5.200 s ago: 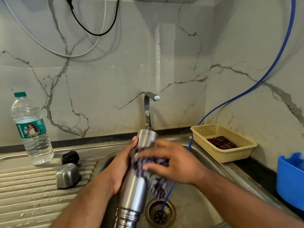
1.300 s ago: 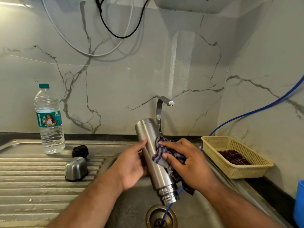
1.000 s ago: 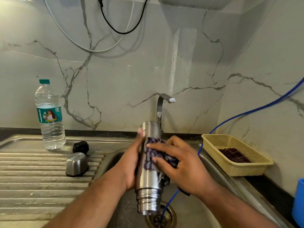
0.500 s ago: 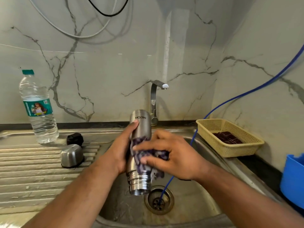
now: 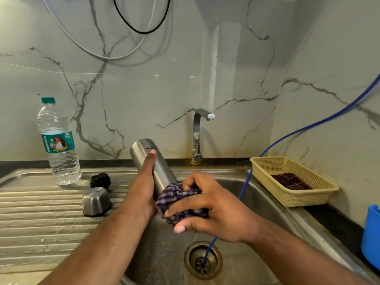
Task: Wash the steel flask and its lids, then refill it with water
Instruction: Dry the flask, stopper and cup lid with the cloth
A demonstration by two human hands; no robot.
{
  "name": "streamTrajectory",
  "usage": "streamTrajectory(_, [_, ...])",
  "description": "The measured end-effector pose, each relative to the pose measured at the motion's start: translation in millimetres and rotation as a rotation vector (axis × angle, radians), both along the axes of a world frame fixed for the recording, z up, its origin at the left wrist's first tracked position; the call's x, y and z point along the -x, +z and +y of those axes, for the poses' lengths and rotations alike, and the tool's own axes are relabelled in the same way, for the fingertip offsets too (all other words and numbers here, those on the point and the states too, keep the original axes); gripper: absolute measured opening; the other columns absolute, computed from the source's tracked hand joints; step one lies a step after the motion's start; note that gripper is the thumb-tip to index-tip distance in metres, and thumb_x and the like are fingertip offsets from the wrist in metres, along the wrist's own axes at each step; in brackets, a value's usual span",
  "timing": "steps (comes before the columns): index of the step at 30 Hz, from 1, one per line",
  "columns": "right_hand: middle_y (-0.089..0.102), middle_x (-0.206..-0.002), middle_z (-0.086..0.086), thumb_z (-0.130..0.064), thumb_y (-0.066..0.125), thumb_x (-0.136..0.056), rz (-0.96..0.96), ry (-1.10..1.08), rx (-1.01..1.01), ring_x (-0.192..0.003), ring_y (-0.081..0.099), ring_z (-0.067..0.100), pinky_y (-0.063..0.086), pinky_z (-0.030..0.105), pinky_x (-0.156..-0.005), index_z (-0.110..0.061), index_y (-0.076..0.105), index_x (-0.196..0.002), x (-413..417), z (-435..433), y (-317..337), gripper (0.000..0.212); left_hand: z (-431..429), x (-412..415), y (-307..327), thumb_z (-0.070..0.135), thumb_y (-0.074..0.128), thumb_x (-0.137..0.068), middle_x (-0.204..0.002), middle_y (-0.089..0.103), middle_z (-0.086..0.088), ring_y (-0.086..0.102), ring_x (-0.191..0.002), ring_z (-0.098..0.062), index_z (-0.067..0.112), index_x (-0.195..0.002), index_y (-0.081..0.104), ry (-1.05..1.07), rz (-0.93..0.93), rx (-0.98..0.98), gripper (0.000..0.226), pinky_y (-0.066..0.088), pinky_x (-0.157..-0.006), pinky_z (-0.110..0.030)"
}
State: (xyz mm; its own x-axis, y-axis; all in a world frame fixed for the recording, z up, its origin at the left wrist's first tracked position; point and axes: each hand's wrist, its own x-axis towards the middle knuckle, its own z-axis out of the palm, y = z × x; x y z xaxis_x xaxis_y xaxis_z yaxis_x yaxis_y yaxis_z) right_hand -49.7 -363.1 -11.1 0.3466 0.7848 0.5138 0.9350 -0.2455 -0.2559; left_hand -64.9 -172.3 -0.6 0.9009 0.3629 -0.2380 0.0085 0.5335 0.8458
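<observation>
Steel flask [image 5: 156, 167] hangs over the sink [image 5: 164, 254], upside down and tilted, its base up toward the far left. Seen from the head camera, the left hand [image 5: 144, 188] curls round its body, and the right hand [image 5: 207, 208] grips a checked cloth [image 5: 176, 200] bunched over the hidden mouth end. 0.5 s ago the cloth sat mid-body; it has slid to the neck, so the outside wipe looks nearly done. The 2 lids, a steel lid [image 5: 95, 201] and a black lid [image 5: 100, 180], wait on the left. No water runs from the tap [image 5: 198, 136]; refilling is not yet begun.
</observation>
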Motion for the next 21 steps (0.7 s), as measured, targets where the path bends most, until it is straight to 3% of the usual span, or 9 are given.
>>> streamTrajectory(4, [0.041, -0.116, -0.011, -0.05, 0.082, -0.08, 0.239, -0.034, -0.184, -0.119, 0.047, 0.013, 0.045, 0.026, -0.1, -0.045, 0.075, -0.105, -5.5, -5.0, -3.7, 0.026, -6.9, -5.9, -2.6, 0.065, 0.08, -0.072, -0.109, 0.069, -0.021, 0.069, -0.099, -0.041, 0.018, -0.112, 0.057, 0.104, -0.011, 0.132, 0.066, 0.055, -0.094, -0.057])
streamTrajectory(8, [0.034, -0.125, -0.023, -0.051, 0.083, -0.078, 0.164, -0.201, -0.087, -0.122, 0.045, 0.001, 0.05, 0.019, -0.094, -0.045, 0.051, -0.105, 4.7, 1.8, -2.4, 0.042, -9.5, -8.0, -2.1, 0.068, 0.084, -0.065, -0.113, 0.07, -0.015, 0.071, -0.097, -0.037, 0.021, -0.125, 0.055, 0.29, -0.042, 0.151, 0.082, 0.055, -0.094, -0.058])
streamTrajectory(10, [0.036, -0.134, -0.024, -0.05, 0.084, -0.078, 0.146, -0.256, -0.108, -0.122, 0.048, -0.001, 0.054, 0.021, -0.094, -0.048, 0.039, -0.12, 7.5, 6.7, -1.3, 0.063, -10.2, -4.7, 1.4, 0.065, 0.083, -0.068, -0.114, 0.069, -0.012, 0.07, -0.098, -0.034, 0.022, -0.129, 0.052, 0.351, -0.07, 0.15, 0.08, 0.055, -0.094, -0.058])
streamTrajectory(12, [0.039, -0.148, -0.02, -0.057, 0.084, -0.075, 0.244, -0.264, -0.107, -0.128, 0.049, -0.001, 0.05, 0.025, -0.104, -0.054, 0.019, -0.146, 6.8, 8.1, -2.0, 0.096, -15.7, 1.0, 7.6, 0.062, 0.082, -0.071, -0.113, 0.07, -0.01, 0.071, -0.097, -0.033, 0.023, -0.128, 0.052, 0.377, -0.115, 0.126, 0.075, 0.055, -0.093, -0.058])
streamTrajectory(14, [0.037, -0.154, -0.015, -0.065, 0.081, -0.075, 0.301, -0.21, -0.081, -0.134, 0.045, 0.002, 0.046, 0.03, -0.111, -0.06, 0.008, -0.153, 4.8, 7.2, -4.2, 0.107, -22.7, 6.5, 12.4, 0.06, 0.081, -0.074, -0.112, 0.07, -0.009, 0.071, -0.097, -0.031, 0.024, -0.127, 0.052, 0.39, -0.142, 0.111, 0.071, 0.056, -0.093, -0.056])
streamTrajectory(18, [0.033, -0.148, -0.02, -0.052, 0.091, -0.07, 0.266, -0.13, -0.185, -0.135, 0.039, -0.005, 0.042, 0.015, -0.109, -0.06, 0.022, -0.152, 1.3, 1.5, -4.3, 0.108, -23.8, 13.0, 19.9, 0.061, 0.078, -0.078, -0.111, 0.069, -0.008, 0.07, -0.097, -0.028, 0.022, -0.125, 0.053, 0.408, -0.156, 0.217, 0.066, 0.056, -0.091, -0.052])
streamTrajectory(21, [0.039, -0.143, -0.016, -0.039, 0.092, -0.072, 0.127, -0.157, -0.316, -0.132, 0.046, 0.002, 0.045, 0.013, -0.103, -0.054, 0.042, -0.145, 2.4, 4.0, -4.8, 0.089, -22.2, 16.3, 25.7, 0.059, 0.075, -0.082, -0.105, 0.069, -0.009, 0.068, -0.091, -0.028, 0.02, -0.114, 0.054, 0.37, -0.159, 0.34, 0.054, 0.055, -0.089, -0.05])
